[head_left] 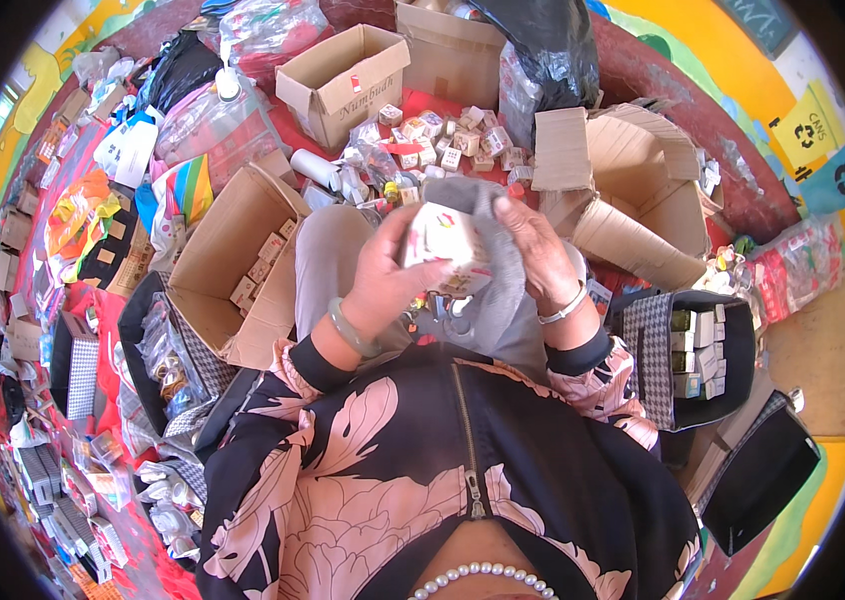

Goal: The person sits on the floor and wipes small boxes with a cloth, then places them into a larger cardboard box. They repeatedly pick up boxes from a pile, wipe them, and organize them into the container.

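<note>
In front of my chest, above my lap, my left hand (380, 270) grips a small white box (440, 233) with red markings, its thumb across the near side. My right hand (541, 255) is closed on a grey cloth (505, 262), which drapes over the far and right sides of the box. The cloth touches the box and hides part of it. Just beyond my hands, a heap of similar small boxes (453, 158) lies on red fabric. At my left, an open cardboard box (205, 262) has several small boxes inside.
A second open cardboard box (341, 72) stands far ahead; a torn one (648, 240) is at the right. A houndstooth bin (646, 345) holding small cartons (708, 345) sits by my right elbow. Bags and packages crowd the left. A painted wall (793, 90) curves behind at the right.
</note>
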`<state>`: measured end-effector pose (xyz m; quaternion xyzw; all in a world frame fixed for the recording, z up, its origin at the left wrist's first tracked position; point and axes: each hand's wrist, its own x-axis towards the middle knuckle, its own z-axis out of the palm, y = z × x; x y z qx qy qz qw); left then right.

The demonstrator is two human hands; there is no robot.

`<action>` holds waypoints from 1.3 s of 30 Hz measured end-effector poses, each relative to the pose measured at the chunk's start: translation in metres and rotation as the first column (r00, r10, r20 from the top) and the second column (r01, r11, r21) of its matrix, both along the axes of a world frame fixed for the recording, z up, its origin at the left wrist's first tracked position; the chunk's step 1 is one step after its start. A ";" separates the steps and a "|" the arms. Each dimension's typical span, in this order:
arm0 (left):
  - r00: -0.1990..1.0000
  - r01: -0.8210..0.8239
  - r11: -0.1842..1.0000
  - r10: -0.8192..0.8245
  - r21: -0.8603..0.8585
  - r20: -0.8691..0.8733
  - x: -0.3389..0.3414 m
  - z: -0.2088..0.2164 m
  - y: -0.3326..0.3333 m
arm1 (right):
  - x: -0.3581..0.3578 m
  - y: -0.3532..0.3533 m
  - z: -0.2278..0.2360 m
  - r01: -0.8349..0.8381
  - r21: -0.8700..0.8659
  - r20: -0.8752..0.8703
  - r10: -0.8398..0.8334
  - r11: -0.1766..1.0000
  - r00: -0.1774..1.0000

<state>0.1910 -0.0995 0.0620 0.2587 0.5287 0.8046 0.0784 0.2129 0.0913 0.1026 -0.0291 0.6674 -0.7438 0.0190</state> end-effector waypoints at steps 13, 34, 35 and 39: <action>0.949 -0.256 0.937 0.197 0.236 0.246 0.007 0.013 0.034 | 0.006 -0.021 -0.041 0.423 0.275 -0.510 -0.242 0.864 0.826; 0.831 0.252 0.819 -0.456 0.515 0.319 0.002 -0.008 0.040 | -0.017 -0.007 -0.047 0.552 -0.215 -0.139 -0.584 0.806 0.799; 0.802 0.231 0.820 -0.466 0.524 0.375 -0.002 -0.011 0.038 | -0.017 -0.002 -0.043 0.530 -0.325 -0.073 -0.580 0.783 0.811; 0.873 0.172 0.924 -0.304 0.341 0.382 -0.010 -0.003 0.027 | -0.012 0.027 -0.027 0.393 -0.559 0.031 -0.456 0.730 0.890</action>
